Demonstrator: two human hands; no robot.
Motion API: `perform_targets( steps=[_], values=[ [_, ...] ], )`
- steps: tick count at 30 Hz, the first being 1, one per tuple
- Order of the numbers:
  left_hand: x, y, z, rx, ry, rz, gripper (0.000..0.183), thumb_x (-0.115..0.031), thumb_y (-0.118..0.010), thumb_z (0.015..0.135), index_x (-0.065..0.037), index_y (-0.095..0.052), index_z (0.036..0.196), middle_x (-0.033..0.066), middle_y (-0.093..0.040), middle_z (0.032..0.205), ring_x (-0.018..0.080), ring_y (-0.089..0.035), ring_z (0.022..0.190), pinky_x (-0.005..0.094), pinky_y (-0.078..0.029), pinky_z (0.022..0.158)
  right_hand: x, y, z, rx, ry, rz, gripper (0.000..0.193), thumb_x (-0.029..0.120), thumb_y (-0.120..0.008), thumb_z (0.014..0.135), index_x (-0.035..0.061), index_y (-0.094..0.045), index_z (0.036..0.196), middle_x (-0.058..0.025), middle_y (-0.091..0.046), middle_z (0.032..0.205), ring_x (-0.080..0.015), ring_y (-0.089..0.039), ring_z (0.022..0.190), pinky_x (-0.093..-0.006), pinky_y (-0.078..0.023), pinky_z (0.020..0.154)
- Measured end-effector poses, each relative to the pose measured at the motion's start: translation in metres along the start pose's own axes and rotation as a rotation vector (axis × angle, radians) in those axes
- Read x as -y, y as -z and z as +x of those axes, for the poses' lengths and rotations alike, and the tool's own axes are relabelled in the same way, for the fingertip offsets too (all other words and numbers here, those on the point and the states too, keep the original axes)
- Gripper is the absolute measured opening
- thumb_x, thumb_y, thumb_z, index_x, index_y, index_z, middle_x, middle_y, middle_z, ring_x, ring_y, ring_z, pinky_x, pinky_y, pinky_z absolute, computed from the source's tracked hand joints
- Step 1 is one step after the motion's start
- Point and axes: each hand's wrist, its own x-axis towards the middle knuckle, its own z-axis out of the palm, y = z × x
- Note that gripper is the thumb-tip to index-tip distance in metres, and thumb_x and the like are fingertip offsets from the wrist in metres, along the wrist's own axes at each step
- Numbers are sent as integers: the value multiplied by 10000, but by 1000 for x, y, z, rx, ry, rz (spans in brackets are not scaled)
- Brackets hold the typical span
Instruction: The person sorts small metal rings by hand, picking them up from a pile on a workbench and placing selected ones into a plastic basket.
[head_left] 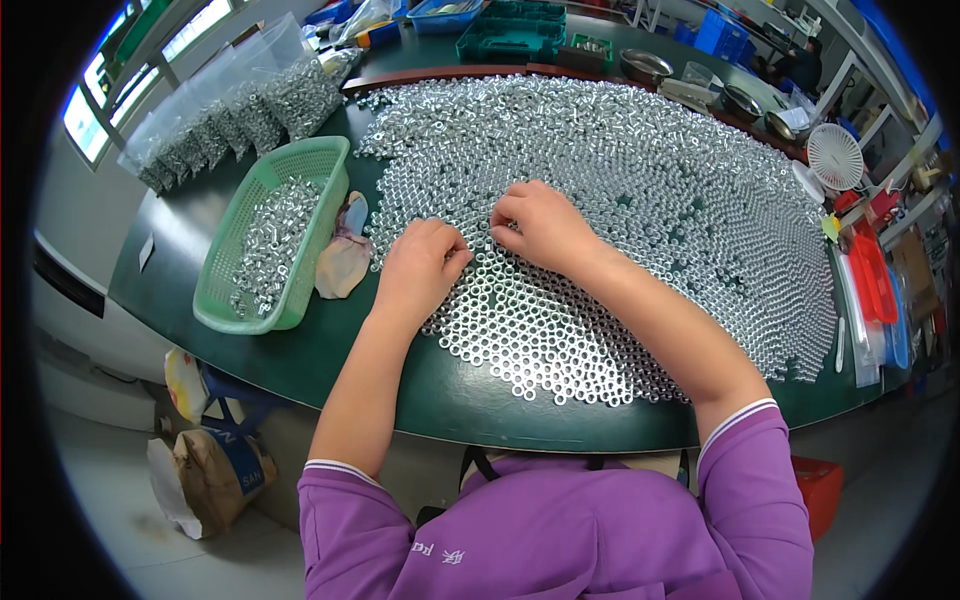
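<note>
Many small silvery metal sleeves (550, 335) cover the dark green tabletop (500, 425). Those close to me stand on end in packed rows, their round holes facing up. My left hand (420, 268) is low over the left side of the rows, its fingers curled and thumb bent in. A little to its right, my right hand (540, 225) reaches over the sleeves with fingertips drawn together toward the thumb. Both hands are closed, and whatever the fingertips hold is too small or hidden to make out.
To the left stands a light green plastic basket (342, 185) with loose sleeves inside; a crumpled cloth (343, 262) lies beside it. Filled clear bags (250, 110) line the far left. Sleeves are heaped at the back against a brown wooden strip (440, 78). Red trays (873, 278) sit at right.
</note>
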Motion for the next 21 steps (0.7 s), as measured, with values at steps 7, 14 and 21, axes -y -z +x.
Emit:
perform_targets(
  steps=[7,14,21],
  values=[
    [0,-9,3,3,130,48,129,-127,-680,698,-55,-581,740,67,-555,757,258,-535,792,362,-433,699,8,-7,-2,46,145,-79,82,178,-630,727,104,-599,715,-30,-553,795,-227,-529,834,-374,-416,757],
    [2,-9,0,8,136,-4,71,-101,-641,733,-36,-621,751,78,-568,754,264,-543,817,363,-437,727,9,-10,0,-10,212,-68,52,158,-614,706,108,-601,702,-29,-549,788,-229,-530,842,-369,-417,744],
    [1,-7,2,-79,67,-6,176,-114,-618,780,-40,-611,939,111,-569,929,288,-523,937,369,-415,829,12,14,-18,-68,-46,149,212,204,-649,730,76,-621,897,-82,-571,972,-275,-515,977,-425,-403,858]
  ],
)
